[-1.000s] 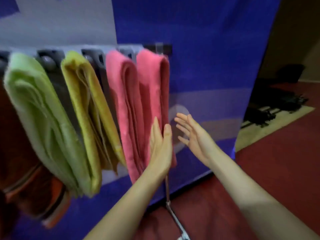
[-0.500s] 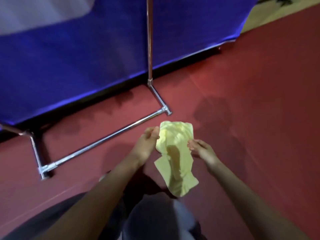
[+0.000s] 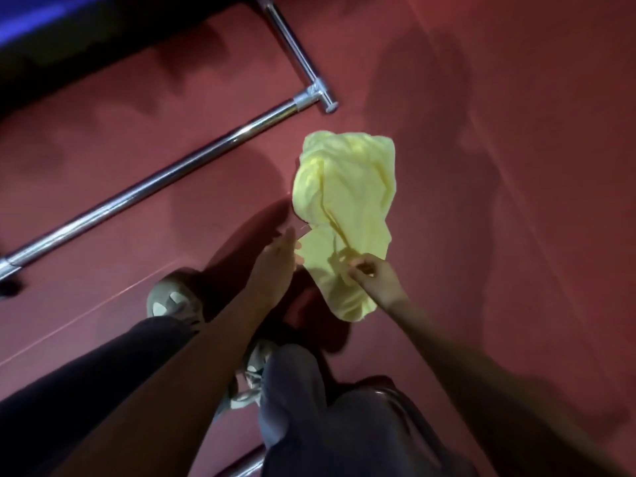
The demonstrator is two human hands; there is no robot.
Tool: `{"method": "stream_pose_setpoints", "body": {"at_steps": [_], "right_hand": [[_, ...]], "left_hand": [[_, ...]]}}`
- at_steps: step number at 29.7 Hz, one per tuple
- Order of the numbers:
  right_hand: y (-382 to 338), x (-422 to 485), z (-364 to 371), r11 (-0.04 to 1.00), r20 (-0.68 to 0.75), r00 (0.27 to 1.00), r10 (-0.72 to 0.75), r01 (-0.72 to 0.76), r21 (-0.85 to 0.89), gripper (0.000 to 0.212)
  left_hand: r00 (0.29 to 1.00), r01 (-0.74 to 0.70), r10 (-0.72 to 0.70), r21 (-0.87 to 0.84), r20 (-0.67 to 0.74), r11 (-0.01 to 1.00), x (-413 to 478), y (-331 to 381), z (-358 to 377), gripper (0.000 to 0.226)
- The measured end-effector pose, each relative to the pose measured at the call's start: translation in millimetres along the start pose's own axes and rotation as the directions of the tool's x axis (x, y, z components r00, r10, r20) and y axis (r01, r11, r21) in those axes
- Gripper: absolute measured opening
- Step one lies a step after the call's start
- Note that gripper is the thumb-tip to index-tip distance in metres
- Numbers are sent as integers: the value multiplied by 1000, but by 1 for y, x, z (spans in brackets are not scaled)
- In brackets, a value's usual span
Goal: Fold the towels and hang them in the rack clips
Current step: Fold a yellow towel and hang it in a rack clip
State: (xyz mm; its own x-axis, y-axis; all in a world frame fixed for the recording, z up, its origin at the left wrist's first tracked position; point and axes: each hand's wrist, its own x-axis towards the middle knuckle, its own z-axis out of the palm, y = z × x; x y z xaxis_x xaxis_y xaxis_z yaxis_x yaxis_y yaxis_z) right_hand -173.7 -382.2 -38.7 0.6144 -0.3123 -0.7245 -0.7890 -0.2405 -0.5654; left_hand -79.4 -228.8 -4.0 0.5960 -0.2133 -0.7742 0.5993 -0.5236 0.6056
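The crumpled yellow towel (image 3: 344, 201) runs lengthwise away from both hands; right hand (image 3: 378, 280) fingers pinch its near end, left hand (image 3: 275, 266) fingers grip its edge.

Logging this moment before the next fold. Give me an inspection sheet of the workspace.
Surface: red floor, shadowed, no table in view.
Job's things: pale yellow towel, crumpled and unfolded, held above the floor; rack clips out of view.
Clutter: nothing seen.
Hands: right hand pinches the towel's lower part; left hand touches its left edge, grip unclear.
Cables: nothing seen.
Surroundings: chrome rack base bars on the floor; blue backdrop at top left; person's shoes and trouser legs below.
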Motion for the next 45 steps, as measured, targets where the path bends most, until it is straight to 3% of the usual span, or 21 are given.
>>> {"method": "stream_pose_setpoints", "body": {"at_steps": [3, 7, 9, 12, 15, 20, 24, 27, 29, 31, 33, 37, 40, 41, 43, 44, 45], "right_hand": [[-3, 19, 33, 993, 101, 992, -81, 90, -81, 5], [-19, 52, 64, 967, 91, 988, -122, 139, -213, 15], [-14, 63, 75, 933, 48, 992, -115, 124, -339, 29], [0, 67, 92, 844, -41, 971, -236, 184, -504, 36], [13, 70, 105, 826, -92, 950, -300, 210, -523, 34], [8, 66, 99, 903, -150, 949, -278, 206, -377, 23], [15, 55, 95, 918, -123, 952, -281, 230, -322, 26], [-12, 30, 80, 965, -80, 962, -260, 256, -62, 24], [-39, 10, 73, 962, 1, 978, -210, 207, 179, 14], [-67, -9, 63, 943, 97, 966, -239, 206, 262, 27], [-103, -40, 43, 921, 151, 942, -299, 244, 304, 28], [-167, -88, -3, 889, 239, 890, -387, 292, 353, 15], [-206, -126, -27, 870, 314, 842, -438, 309, 384, 26], [-228, -151, -37, 843, 316, 807, -498, 366, 393, 26], [-245, -174, -41, 829, 335, 789, -514, 357, 430, 21], [-271, -218, -49, 794, 321, 747, -583, 437, 423, 19], [-277, -227, -48, 768, 328, 717, -614, 448, 458, 17]], "left_hand": [[996, 70, -73, -51, -50, 996, 9, -31, -4, 53], [986, 90, -105, -119, -127, 989, 18, -47, -17, 51], [984, 104, -120, -129, -130, 986, 21, -53, -21, 49], [982, 103, -122, -129, -145, 986, 24, -69, -30, 46], [980, 110, -129, -126, -153, 986, 23, -82, -39, 47], [985, 99, -117, -139, -129, 985, 14, -81, -42, 47], [990, 45, -65, -155, -128, 987, 9, -71, -40, 42], [989, -85, 67, -141, -129, 986, -5, -50, -44, 26], [976, -209, 206, -38, -71, 977, -12, -39, -52, 30], [951, -310, 311, 48, 3, 949, -22, -26, -57, 39], [924, -382, 380, 61, 37, 922, -47, -2, -65, 30], [831, -555, 556, 76, 6, 829, -103, 61, -83, 22], [753, -652, 653, 40, -78, 757, -151, 99, -99, 15], [685, -718, 716, 40, -135, 695, -178, 116, -108, 16], [655, -739, 725, 21, -215, 674, -205, 127, -114, 17], [589, -780, 760, 52, -272, 623, -250, 142, -128, 18], [568, -799, 772, 30, -285, 600, -259, 143, -131, 18]]}}
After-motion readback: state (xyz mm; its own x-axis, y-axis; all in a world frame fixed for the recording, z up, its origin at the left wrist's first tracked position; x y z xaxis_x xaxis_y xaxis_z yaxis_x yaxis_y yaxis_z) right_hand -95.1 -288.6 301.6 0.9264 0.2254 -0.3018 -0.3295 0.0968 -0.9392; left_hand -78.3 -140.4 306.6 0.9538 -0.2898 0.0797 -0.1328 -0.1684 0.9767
